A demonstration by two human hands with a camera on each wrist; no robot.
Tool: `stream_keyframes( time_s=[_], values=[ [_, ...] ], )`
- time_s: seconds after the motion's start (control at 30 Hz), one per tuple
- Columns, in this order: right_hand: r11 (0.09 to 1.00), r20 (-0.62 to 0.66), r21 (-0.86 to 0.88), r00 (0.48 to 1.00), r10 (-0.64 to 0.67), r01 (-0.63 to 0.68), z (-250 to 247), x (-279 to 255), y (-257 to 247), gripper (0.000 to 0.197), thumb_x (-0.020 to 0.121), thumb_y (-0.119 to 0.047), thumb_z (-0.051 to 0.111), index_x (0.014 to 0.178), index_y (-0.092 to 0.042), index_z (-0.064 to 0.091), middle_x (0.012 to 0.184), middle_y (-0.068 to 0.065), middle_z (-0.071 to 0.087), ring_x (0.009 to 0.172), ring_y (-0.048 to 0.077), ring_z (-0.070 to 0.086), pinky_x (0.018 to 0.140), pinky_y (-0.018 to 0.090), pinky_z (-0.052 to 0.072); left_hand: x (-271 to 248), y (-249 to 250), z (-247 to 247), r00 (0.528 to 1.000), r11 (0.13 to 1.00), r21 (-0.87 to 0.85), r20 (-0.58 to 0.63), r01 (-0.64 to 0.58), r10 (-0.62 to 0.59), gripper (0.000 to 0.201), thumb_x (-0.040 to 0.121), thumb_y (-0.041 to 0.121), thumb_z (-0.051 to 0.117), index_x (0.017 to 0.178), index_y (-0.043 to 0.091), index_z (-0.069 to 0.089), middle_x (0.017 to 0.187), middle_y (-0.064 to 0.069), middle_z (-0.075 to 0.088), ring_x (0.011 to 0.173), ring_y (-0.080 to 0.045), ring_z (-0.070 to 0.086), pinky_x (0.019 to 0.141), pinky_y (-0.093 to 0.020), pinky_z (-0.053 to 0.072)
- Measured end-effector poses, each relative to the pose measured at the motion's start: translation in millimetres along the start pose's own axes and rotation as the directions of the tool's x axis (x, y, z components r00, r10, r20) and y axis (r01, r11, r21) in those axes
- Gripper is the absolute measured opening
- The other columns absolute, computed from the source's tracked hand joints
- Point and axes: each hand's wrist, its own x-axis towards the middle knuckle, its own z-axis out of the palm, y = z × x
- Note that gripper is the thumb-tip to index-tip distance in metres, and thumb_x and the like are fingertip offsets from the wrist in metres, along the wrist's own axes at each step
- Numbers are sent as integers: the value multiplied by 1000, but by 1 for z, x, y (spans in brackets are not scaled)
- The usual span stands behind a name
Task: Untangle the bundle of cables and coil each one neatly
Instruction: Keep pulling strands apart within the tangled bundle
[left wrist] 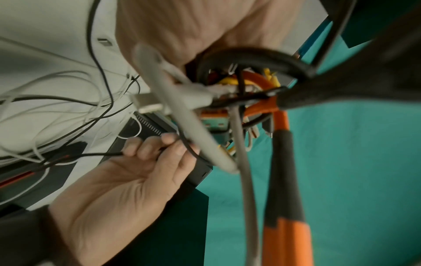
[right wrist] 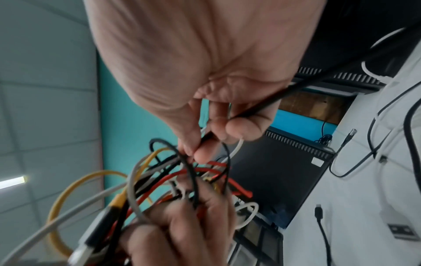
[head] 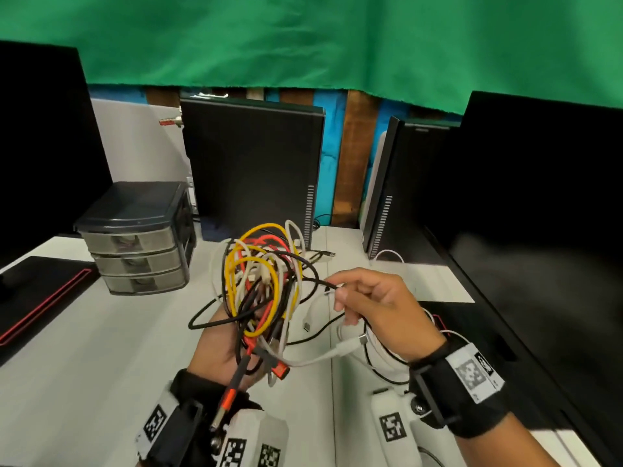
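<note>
Pinching a thin black cable [head: 320, 282] in my right hand [head: 377, 311], I clutch the tangled cable bundle [head: 261, 284] in my left hand [head: 219, 345], raised above the white desk [head: 101, 348]. Tugging hard could tighten the knots.

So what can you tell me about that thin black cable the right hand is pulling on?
The thin black cable looks smooth, rubbery and flexible. The right hand pinches it between fingertips beside the bundle, which the left hand holds up above the white table. From the pinch it arcs back into the yellow, red and white loops; where its ends lie cannot be told.
</note>
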Motion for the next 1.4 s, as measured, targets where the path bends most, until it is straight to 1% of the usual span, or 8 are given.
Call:
stream_keyframes(
  time_s=[0.1, 0.2, 0.37, 0.53, 0.67, 0.87, 1.13, 1.4],
  values=[
    [999, 6, -20, 1000, -27, 28, 6, -1, 3, 26, 95, 1, 60, 98, -19, 77, 75, -1, 69, 63, 4, 56, 60, 19, 45, 9, -12, 7, 966, 961, -95, 39, 258, -255, 37, 77, 18, 85, 108, 2, 73, 103, -14, 75, 98, -24, 71, 87, -30, 54],
    [998, 49, 8, 996, -69, 68, 15, -2, 1, 23, 93, 4, 61, 95, -12, 78, 78, -2, 71, 65, 1, 57, 61, 13, 43, 20, -26, 2, 977, 975, -145, -112, 167, -184, 61, 36, 28, 103, 88, 16, 72, 77, 4, 70, 77, -8, 62, 73, -19, 50],
    [996, 121, 91, 993, -17, 6, 17, 0, 0, 18, 96, 1, 57, 103, -5, 73, 88, 12, 73, 82, 18, 65, 76, 24, 52, 19, -27, 28, 982, 981, -191, -176, 29, -63, 35, 46, 9, 95, 72, 6, 73, 65, -4, 66, 52, -12, 64, 49, -18, 50],
    [981, 182, 114, 974, 135, -157, 9, 2, -4, 22, 100, -5, 52, 119, -14, 58, 98, 14, 75, 95, 20, 71, 99, 36, 47, 22, -25, 40, 943, 988, -82, -318, -133, 100, 27, 90, 18, 58, 100, 0, 74, 85, -11, 70, 63, -20, 67, 52, -29, 59],
    [985, 222, -20, 959, 174, -174, -5, -1, -18, 34, 101, -43, 44, 124, -21, 59, 110, 4, 76, 110, 16, 69, 111, 43, 41, 22, -27, 41, 886, 979, 69, -417, -193, 204, 27, 82, 18, 63, 101, 3, 73, 86, -15, 74, 61, -21, 71, 49, -28, 58],
    [906, -35, -386, 978, -205, 176, -11, -15, -46, 12, 89, -23, 73, 99, -28, 77, 87, -12, 71, 91, 9, 66, 86, 16, 47, 23, -27, 47, 842, 966, 142, -474, -215, 257, 33, 93, 23, 60, 117, 4, 71, 112, -20, 72, 78, -24, 73, 68, -36, 60],
    [631, 140, -720, 952, -273, 287, 5, -15, -27, 31, 84, -51, 57, 109, -38, 71, 82, -19, 59, 80, 5, 53, 74, 34, 51, 22, -34, 56, 816, 890, 384, -412, -248, 405, 45, 87, 19, 66, 131, 20, 58, 115, -8, 74, 102, -27, 72, 70, -34, 55],
    [761, 35, -568, 933, -359, 314, 0, -12, -35, 8, 93, -28, 68, 91, -25, 75, 80, -14, 64, 76, 11, 59, 69, 22, 48, 25, -37, 44, 747, 795, 554, -415, -245, 519, 49, 85, -1, 70, 127, 22, 57, 115, -6, 73, 107, -29, 70, 92, -53, 55]
  ],
)
